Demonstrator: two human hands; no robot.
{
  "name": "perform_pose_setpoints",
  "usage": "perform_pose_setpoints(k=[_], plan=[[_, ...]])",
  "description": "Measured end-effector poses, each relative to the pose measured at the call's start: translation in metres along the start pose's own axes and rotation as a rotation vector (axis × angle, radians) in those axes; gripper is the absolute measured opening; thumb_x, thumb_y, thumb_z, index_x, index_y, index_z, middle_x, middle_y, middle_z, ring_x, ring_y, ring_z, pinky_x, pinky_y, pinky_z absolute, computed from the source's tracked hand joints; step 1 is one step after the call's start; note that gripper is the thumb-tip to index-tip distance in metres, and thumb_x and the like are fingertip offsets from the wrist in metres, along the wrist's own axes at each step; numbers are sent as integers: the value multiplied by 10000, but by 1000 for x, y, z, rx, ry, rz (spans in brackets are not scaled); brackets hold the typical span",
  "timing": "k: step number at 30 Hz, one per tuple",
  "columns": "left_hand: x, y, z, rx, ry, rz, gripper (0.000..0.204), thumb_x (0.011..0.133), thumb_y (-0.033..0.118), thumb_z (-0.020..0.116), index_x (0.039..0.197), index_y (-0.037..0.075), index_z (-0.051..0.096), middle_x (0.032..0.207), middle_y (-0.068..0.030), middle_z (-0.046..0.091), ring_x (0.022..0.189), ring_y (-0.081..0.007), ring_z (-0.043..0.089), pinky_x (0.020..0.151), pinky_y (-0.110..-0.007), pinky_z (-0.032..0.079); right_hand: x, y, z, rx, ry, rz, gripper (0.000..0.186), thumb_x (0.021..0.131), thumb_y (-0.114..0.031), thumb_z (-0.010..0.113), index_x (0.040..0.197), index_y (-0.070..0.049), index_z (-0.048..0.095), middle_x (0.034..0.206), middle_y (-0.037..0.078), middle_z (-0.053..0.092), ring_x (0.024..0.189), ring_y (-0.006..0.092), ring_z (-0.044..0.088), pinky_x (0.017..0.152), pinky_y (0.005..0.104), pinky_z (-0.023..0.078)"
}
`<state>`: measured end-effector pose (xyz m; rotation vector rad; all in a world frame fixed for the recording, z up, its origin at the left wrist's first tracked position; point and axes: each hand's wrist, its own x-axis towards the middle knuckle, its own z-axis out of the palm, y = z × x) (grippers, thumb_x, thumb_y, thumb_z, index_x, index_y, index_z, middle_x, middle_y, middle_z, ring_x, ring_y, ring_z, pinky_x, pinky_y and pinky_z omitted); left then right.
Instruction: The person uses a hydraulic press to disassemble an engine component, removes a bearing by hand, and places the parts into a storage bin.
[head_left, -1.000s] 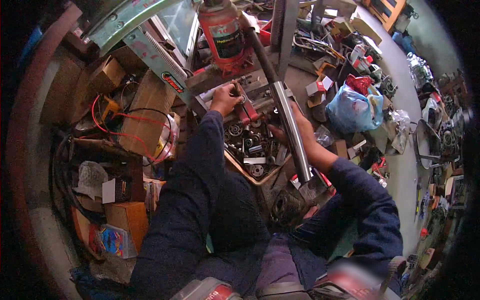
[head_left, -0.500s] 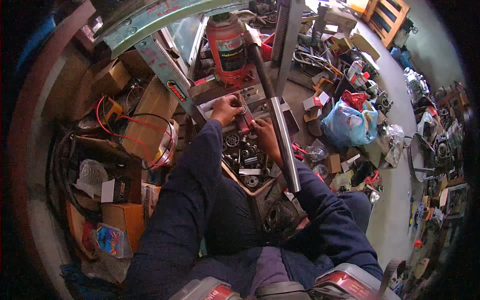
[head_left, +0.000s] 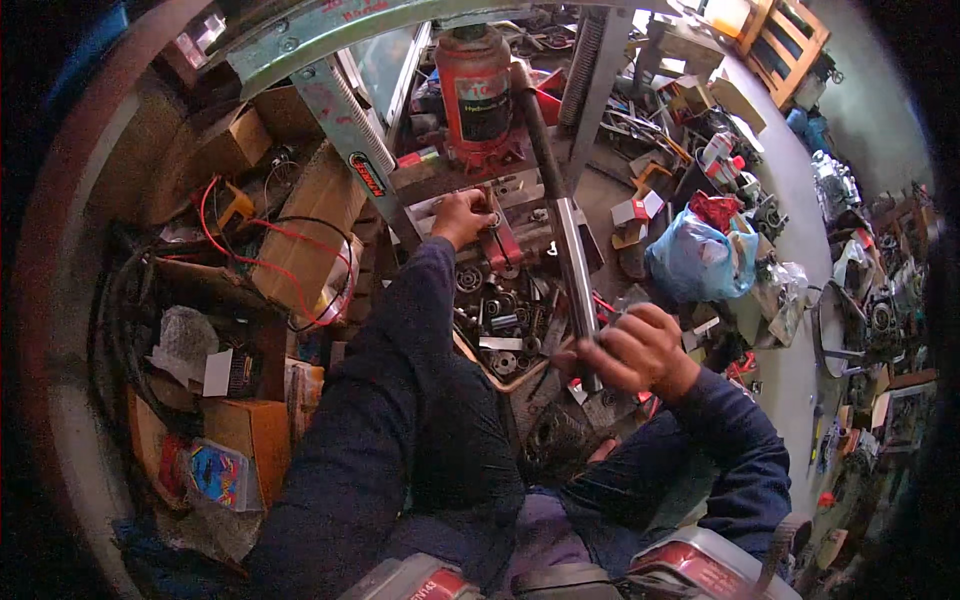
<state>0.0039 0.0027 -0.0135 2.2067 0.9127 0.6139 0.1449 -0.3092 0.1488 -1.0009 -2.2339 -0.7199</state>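
Observation:
A red hydraulic bottle jack point(head_left: 472, 95) stands inside a metal press frame point(head_left: 335, 120). From it a long steel jack handle point(head_left: 575, 260) slants down toward me. My right hand point(head_left: 640, 350), slightly blurred, is curled over the handle's lower end. Below the jack, my left hand point(head_left: 462, 218) has thumb and fingers pinched together at a red metal piece point(head_left: 498, 245). What those fingers hold is too small and covered to make out. Just nearer to me, a tray point(head_left: 490, 375) holds several bearings, rings and short metal parts.
Cardboard boxes point(head_left: 315, 215), red cable and a black hose point(head_left: 125, 330) crowd the left side. On the right are a blue plastic bag point(head_left: 690, 262), loose metal parts and small cartons point(head_left: 632, 212). A wooden pallet point(head_left: 783, 45) leans at the far right.
My right hand has left the red metal piece and moved right and nearer to me, onto the jack handle's end. My left hand stays at the red piece. The whole view has shifted slightly.

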Motion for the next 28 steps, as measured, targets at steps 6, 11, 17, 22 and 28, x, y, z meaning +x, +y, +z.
perform_pose_setpoints(k=[6, 11, 17, 22, 28], plan=[[-10, -17, -6, 32, 33, 17, 260, 702, 214, 754, 885, 43, 684, 803, -107, 692, 758, -231, 674, 733, -368, 531, 114, 56, -99, -775, -268, 463, 381, 752, -107, 681, 1124, -120, 599, 844, 83, 614, 763, 240, 614, 658, 348, 508], [-1, -11, -4, 10, -4, -69, 305, 697, 241, 762, 911, 40, 679, 869, -121, 692, 816, -249, 672, 748, -363, 525, 133, 86, -105, -1022, -25, 149, 406, 774, -31, 666, 1161, -104, 568, 900, 100, 637, 766, 236, 630, 685, 307, 516], [4, 2, 6, 16, -18, -11, 325, 689, 242, 768, 925, 39, 678, 894, -135, 693, 844, -256, 675, 751, -370, 521, 8, 2, -27, 233, -143, 73, 386, 632, -169, 668, 1010, -93, 641, 727, 29, 527, 650, 194, 559, 543, 326, 437], [-6, -27, -13, 98, 19, -27, 329, 679, 243, 774, 913, 34, 675, 869, -154, 686, 831, -270, 675, 739, -376, 517, 95, 105, -110, -880, -17, 190, 587, 653, -290, 758, 1195, -154, 578, 1021, 129, 619, 932, 315, 609, 792, 489, 465], [4, -25, 1, 42, -1, -32, 331, 689, 254, 775, 909, 29, 673, 864, -162, 688, 822, -270, 676, 750, -395, 511, 92, 74, -79, -165, 118, 595, 544, 669, -328, 790, 1127, -95, 608, 905, 17, 630, 807, 284, 623, 656, 390, 492]])
